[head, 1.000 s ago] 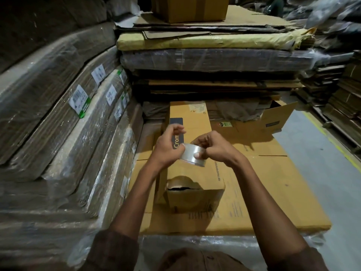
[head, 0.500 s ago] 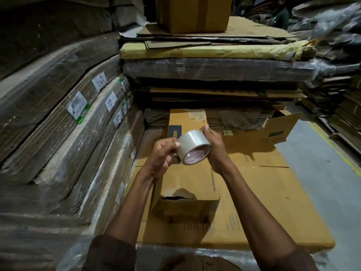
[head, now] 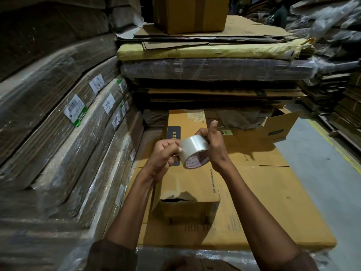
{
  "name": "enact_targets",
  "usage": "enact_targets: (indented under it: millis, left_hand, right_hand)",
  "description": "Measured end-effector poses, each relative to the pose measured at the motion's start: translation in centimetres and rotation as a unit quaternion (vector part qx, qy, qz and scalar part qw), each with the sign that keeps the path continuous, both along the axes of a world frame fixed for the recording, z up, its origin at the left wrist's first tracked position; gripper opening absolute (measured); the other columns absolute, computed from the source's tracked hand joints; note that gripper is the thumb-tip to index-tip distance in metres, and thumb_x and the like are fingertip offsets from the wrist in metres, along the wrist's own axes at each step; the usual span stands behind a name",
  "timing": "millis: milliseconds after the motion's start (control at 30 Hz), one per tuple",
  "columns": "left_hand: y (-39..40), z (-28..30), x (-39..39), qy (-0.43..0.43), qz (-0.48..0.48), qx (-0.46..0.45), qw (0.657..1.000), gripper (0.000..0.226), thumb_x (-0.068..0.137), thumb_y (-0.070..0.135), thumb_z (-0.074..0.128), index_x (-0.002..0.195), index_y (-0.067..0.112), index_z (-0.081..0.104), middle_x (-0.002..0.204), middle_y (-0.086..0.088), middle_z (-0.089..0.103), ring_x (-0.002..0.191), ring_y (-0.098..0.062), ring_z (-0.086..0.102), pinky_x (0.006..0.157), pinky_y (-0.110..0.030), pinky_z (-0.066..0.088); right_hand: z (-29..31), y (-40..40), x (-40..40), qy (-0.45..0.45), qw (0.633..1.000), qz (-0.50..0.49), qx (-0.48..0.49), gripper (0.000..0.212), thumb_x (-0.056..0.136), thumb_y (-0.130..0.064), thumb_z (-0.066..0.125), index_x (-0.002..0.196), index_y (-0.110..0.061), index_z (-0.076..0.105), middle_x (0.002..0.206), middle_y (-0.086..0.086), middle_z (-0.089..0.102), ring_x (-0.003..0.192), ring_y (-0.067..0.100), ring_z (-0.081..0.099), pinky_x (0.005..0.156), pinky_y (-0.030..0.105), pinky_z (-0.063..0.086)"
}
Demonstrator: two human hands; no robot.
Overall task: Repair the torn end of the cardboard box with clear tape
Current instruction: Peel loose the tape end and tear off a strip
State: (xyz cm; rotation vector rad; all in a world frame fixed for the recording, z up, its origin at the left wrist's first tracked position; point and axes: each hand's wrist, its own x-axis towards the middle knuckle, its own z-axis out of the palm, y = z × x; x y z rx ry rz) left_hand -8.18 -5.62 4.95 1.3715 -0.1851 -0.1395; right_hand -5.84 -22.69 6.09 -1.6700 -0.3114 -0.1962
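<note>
The right hand (head: 212,145) grips the roll of clear tape (head: 194,152) from its right side, fingers curled over the far rim and thumb raised upright above it. The left hand (head: 166,155) meets the roll at its left edge, with thumb and fingertips pinched together against the tape band; whether a free tape end is caught in that pinch cannot be told. The roll is tilted, so its printed core faces near and down. Both hands hold the roll in the air above the long cardboard box (head: 187,184), clear of the box top. The box lies lengthwise from near to far, with a dark label (head: 173,134) on its far top face, partly hidden behind the left hand. The torn end (head: 178,199) is at the near top edge of the box, where a dark ragged gap shows below a glossy patch. The box rests on a flat cardboard sheet (head: 273,202) that serves as the surface; the sheet lies on a plastic-wrapped stack (head: 175,257). To the left, wrapped cardboard bundles (head: 58,133) carrying white labels (head: 75,110) lean in layers. At the far side stand stacked flattened cartons (head: 214,69) with a closed box (head: 189,13) on top. An open carton (head: 281,127) sits at the far right, beside the grey floor (head: 322,182).
</note>
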Motion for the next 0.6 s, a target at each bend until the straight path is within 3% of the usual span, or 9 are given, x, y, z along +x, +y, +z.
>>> enact_targets:
  millis: [133,233,433,533,600]
  left_hand:
    - [0.5,-0.6,-0.3,0.001,-0.046,-0.002,0.999,0.034,0.077,0.016,0.064,0.104,-0.003,0.07,0.098,-0.025,0.059,0.094,-0.036,0.053,0.085,-0.049,0.047]
    - [0.7,-0.3,-0.5,0.005,-0.056,0.001,0.998,0.045,0.079,0.016,0.067,0.119,-0.004,0.067,0.109,-0.035,0.062,0.103,-0.039,0.056,0.097,-0.059,0.044]
    - [1.0,0.3,-0.5,-0.013,-0.075,0.013,0.997,0.043,0.081,0.014,0.066,0.123,0.006,0.069,0.113,-0.028,0.062,0.102,-0.04,0.047,0.088,-0.058,0.034]
    - [0.9,0.7,-0.7,0.001,-0.071,0.003,0.997,0.042,0.082,0.015,0.066,0.12,-0.001,0.068,0.111,-0.027,0.063,0.102,-0.039,0.054,0.092,-0.063,0.041]
    - [0.4,1.1,-0.9,0.018,-0.046,-0.009,0.999,0.043,0.08,0.022,0.068,0.106,-0.011,0.066,0.1,-0.024,0.061,0.096,-0.036,0.054,0.087,-0.059,0.044]
  right_hand:
    - [-0.2,-0.4,0.1,0.067,0.996,0.016,0.057,0.091,0.08,-0.091,0.014,0.064,-0.015,0.061,0.062,0.009,0.057,0.057,0.021,0.054,0.054,0.025,0.038]
    - [0.2,-0.6,-0.2,0.122,0.983,0.027,0.132,0.088,0.094,-0.075,0.009,0.065,-0.008,0.058,0.055,0.004,0.056,0.049,0.016,0.051,0.052,0.024,0.037]
    - [0.5,-0.3,-0.4,0.166,0.966,0.028,0.197,0.087,0.1,-0.07,0.009,0.059,-0.007,0.054,0.053,0.006,0.044,0.05,0.019,0.038,0.053,0.028,0.028]
    - [0.7,0.1,-0.7,0.177,0.957,0.032,0.226,0.085,0.1,-0.068,0.01,0.055,-0.01,0.051,0.048,0.001,0.043,0.046,0.016,0.038,0.05,0.026,0.029]
    - [1.0,0.5,-1.0,0.182,0.951,0.039,0.248,0.082,0.1,-0.069,0.011,0.056,-0.01,0.047,0.048,-0.001,0.043,0.045,0.015,0.038,0.049,0.025,0.03]
